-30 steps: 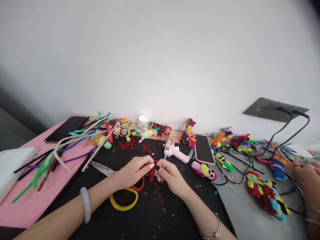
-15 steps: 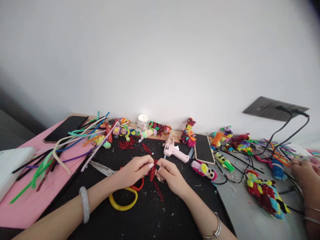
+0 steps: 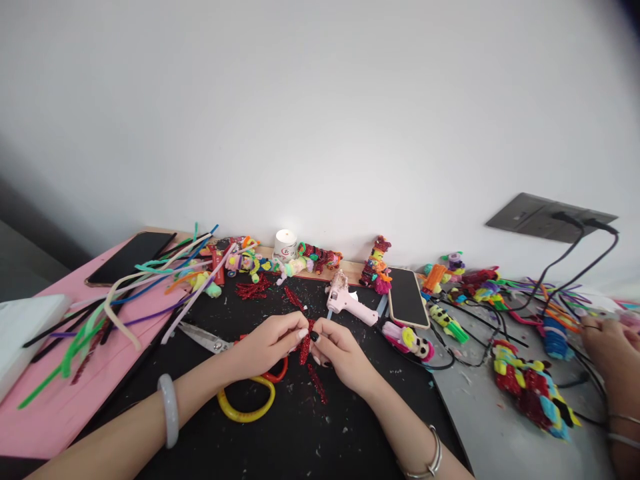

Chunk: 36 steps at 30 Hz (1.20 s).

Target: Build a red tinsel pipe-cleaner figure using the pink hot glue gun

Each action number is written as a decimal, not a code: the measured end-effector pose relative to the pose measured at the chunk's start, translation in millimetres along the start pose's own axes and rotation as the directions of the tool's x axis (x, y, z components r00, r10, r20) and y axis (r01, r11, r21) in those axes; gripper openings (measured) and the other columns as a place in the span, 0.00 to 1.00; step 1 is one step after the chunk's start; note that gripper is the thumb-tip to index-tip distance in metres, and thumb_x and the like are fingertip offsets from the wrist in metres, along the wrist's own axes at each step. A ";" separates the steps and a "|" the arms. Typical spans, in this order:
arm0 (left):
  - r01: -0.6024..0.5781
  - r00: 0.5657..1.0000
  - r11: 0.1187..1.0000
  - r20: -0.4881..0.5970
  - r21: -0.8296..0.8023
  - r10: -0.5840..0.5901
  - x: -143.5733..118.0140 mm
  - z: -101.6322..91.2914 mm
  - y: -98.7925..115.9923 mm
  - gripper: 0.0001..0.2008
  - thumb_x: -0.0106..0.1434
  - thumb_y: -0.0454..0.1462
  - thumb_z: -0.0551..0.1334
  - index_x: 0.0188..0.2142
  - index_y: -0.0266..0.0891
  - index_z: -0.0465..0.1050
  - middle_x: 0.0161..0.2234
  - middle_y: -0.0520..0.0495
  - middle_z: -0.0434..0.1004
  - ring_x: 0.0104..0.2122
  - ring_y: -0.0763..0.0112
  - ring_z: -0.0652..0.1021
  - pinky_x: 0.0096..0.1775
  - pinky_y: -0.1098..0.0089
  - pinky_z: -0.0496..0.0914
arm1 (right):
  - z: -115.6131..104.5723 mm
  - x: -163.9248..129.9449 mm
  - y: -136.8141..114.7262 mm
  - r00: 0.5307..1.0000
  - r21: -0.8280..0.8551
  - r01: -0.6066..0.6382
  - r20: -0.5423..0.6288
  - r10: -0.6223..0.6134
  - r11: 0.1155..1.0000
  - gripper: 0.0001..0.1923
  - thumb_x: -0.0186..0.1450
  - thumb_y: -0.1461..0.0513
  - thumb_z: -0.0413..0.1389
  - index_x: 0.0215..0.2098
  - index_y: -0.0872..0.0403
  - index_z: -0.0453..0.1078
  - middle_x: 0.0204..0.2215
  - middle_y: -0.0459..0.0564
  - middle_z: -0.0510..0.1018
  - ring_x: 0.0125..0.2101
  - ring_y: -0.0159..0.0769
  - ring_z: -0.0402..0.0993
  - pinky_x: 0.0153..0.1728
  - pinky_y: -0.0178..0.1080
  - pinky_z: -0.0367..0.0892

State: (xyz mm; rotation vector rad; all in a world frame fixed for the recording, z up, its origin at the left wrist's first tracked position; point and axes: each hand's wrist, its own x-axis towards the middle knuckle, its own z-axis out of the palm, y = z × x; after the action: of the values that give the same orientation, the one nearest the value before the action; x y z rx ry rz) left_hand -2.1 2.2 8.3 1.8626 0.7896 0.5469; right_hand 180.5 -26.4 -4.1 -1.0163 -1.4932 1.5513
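My left hand (image 3: 267,345) and my right hand (image 3: 338,351) meet over a black mat (image 3: 280,433), fingertips pinched together on a small red glittery pipe-cleaner piece (image 3: 306,345). Another red strip (image 3: 318,384) lies on the mat just below my right hand. Scissors with yellow and red handles (image 3: 239,381) lie under my left hand. A pink glue gun (image 3: 349,303) rests just beyond my right hand.
Loose coloured pipe cleaners (image 3: 125,293) spread over a pink board at left, beside a dark phone (image 3: 131,258). Finished pipe-cleaner figures (image 3: 376,267) line the wall; a second phone (image 3: 409,298) and cables lie right. Another person's hand (image 3: 611,347) works at the far right.
My hands stay pinched on the red piece with only tiny finger shifts. The other person's hand at the right edge moved slightly.
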 end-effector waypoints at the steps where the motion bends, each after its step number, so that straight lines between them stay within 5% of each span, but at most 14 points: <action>1: -0.002 1.000 1.000 0.000 0.006 0.002 0.1 0.0 -0.1 0.12 0.68 0.39 0.48 0.31 0.37 0.63 0.23 0.56 0.59 0.23 0.76 0.61 0.26 0.75 0.58 | 0.1 -0.1 -0.1 1.000 0.002 0.000 0.001 0.000 1.000 0.12 0.65 0.57 0.50 0.25 0.54 0.58 0.19 0.40 0.63 0.20 0.26 0.54 0.21 0.31 0.51; 16: -0.036 0.999 0.994 -0.007 0.105 0.037 1.2 -0.8 0.9 0.12 0.68 0.38 0.48 0.31 0.37 0.64 0.25 0.55 0.62 0.25 0.75 0.63 0.29 0.74 0.59 | 0.6 0.0 -1.4 1.000 -0.028 -0.014 0.011 0.014 1.000 0.13 0.65 0.56 0.49 0.25 0.53 0.58 0.19 0.40 0.63 0.20 0.27 0.54 0.22 0.31 0.53; 25: -0.007 1.000 0.992 -0.018 0.129 0.009 1.6 -0.9 0.7 0.13 0.68 0.39 0.46 0.31 0.37 0.63 0.24 0.56 0.62 0.24 0.75 0.63 0.29 0.74 0.59 | 0.7 0.7 -3.2 0.995 -0.066 0.027 -0.098 -0.033 0.997 0.14 0.66 0.55 0.49 0.26 0.54 0.60 0.18 0.40 0.62 0.20 0.27 0.54 0.22 0.32 0.51; 36: 0.022 1.000 0.998 -0.001 0.061 -0.022 1.9 0.2 -0.5 0.12 0.67 0.40 0.49 0.30 0.37 0.63 0.23 0.56 0.62 0.24 0.75 0.64 0.28 0.75 0.59 | 0.0 -0.2 -0.1 0.983 -0.275 0.079 -0.141 -0.122 0.958 0.12 0.67 0.59 0.46 0.26 0.53 0.61 0.19 0.40 0.63 0.21 0.28 0.57 0.25 0.33 0.54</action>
State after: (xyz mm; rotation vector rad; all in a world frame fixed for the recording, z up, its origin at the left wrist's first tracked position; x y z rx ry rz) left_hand -0.9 3.7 7.8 1.9074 0.8336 0.5145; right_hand 180.6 -26.6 -4.1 -1.1674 -1.6464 1.1896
